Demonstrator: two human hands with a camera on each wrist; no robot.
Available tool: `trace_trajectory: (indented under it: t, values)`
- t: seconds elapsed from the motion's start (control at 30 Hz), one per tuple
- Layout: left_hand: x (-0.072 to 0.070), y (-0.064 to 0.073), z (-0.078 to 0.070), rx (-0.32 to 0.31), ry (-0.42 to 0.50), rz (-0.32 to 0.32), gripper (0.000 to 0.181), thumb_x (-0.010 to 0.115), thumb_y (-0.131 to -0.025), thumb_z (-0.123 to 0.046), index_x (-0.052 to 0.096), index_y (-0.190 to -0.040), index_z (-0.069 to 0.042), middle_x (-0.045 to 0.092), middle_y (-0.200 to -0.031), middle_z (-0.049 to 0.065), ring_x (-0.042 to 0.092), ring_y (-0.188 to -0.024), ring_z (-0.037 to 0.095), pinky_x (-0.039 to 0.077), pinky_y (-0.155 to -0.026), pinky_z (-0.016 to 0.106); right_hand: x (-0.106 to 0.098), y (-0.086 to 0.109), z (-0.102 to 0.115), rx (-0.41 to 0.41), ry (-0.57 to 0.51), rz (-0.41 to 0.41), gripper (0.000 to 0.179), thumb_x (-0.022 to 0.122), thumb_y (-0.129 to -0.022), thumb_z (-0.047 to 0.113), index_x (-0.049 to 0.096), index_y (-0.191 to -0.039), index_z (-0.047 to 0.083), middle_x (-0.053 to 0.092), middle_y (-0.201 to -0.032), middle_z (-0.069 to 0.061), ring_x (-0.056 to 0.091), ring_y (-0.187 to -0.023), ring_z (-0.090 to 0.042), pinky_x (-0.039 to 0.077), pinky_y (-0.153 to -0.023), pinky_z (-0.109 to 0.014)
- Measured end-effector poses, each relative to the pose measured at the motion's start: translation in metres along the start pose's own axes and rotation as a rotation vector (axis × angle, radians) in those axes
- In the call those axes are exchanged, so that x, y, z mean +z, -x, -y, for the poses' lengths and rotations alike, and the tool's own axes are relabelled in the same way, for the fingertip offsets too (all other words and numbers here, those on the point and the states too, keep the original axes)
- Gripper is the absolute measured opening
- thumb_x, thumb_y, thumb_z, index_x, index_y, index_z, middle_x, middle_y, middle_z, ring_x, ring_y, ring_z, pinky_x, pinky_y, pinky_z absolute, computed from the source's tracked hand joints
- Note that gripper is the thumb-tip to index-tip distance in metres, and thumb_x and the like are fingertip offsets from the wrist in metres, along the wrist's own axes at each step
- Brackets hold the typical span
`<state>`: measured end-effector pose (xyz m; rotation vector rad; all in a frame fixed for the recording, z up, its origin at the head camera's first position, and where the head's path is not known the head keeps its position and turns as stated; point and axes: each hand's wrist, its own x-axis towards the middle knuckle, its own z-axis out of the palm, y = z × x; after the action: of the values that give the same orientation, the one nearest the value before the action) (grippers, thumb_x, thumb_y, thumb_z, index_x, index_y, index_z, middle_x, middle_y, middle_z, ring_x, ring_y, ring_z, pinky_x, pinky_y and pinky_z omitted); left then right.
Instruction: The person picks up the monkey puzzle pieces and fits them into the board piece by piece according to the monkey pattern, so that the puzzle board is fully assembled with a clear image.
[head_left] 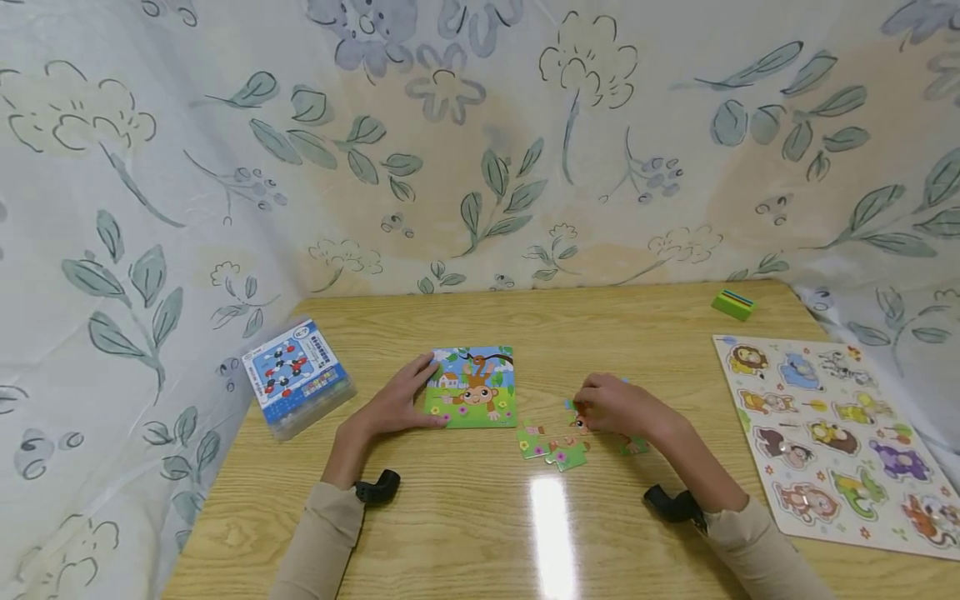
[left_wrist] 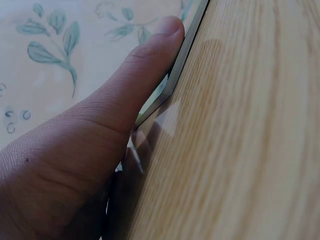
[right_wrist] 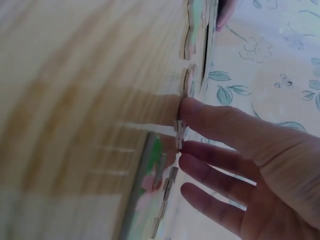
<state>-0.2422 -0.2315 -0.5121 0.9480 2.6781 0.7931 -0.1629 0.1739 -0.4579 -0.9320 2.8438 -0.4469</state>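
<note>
The right hand (head_left: 621, 406) pinches 1 piece (head_left: 580, 426) between thumb and fingertips, beside loose pieces (head_left: 569, 455). The left hand (head_left: 393, 402), thumb and fingers spread wide, touches the puzzle (head_left: 474, 393) on the table (head_left: 450, 525), between a box (head_left: 296, 377) and those pieces.

Wood-grain table (head_left: 450, 542), glossy, light streak (head_left: 551, 533) at six o'clock. Ten o'clock: box (head_left: 294, 367) sitting askew, blue-and-white top printed with a molecular model. Two o'clock, towards far edge: small green block (head_left: 733, 305). Three o'clock: pale cartoon-animal board (head_left: 801, 421). Twelve: leaf-and-flower cloth (head_left: 487, 125) hanging behind.
</note>
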Motion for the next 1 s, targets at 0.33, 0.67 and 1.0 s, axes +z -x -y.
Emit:
trace_trajectory:
  t: [0.33, 0.67, 1.0]
  values:
    - [-0.0008, 0.0005, -0.0023, -0.006, 0.002, -0.001, 0.106, 0.076, -0.076, -0.056, 0.022, -0.156, -0.012, 0.013, -0.165, 0.007, 0.013, -0.151, 0.036, 0.023, -0.116, 0.06, 0.0014, -0.0031, -0.0016, -0.07, 0.074, -0.041, 0.017, 0.073, -0.085, 0.01, 0.071, -0.102, 0.006, 0.063, -0.095, -0.003, 0.059, -0.083, -0.016, 0.052, -0.068, -0.023]
    - [0.0, 0.0005, -0.001, -0.002, -0.001, -0.005, 0.105, 0.075, -0.076, -0.057, 0.023, -0.156, -0.012, 0.013, -0.164, 0.007, 0.014, -0.15, 0.036, 0.024, -0.115, 0.061, 0.0041, -0.0022, -0.0023, -0.091, 0.105, -0.069, 0.015, 0.075, -0.083, 0.012, 0.07, -0.097, 0.012, 0.062, -0.093, -0.001, 0.057, -0.078, -0.01, 0.049, -0.063, -0.02]
    - [0.0011, -0.0001, 0.0015, 0.001, -0.009, -0.007, 0.105, 0.075, -0.076, -0.057, 0.022, -0.156, -0.012, 0.013, -0.165, 0.007, 0.014, -0.151, 0.036, 0.024, -0.115, 0.06, 0.0024, -0.0058, -0.0042, -0.11, 0.118, -0.14, 0.02, 0.073, -0.084, 0.022, 0.07, -0.103, 0.016, 0.063, -0.097, 0.001, 0.054, -0.073, -0.003, 0.045, -0.058, -0.017]
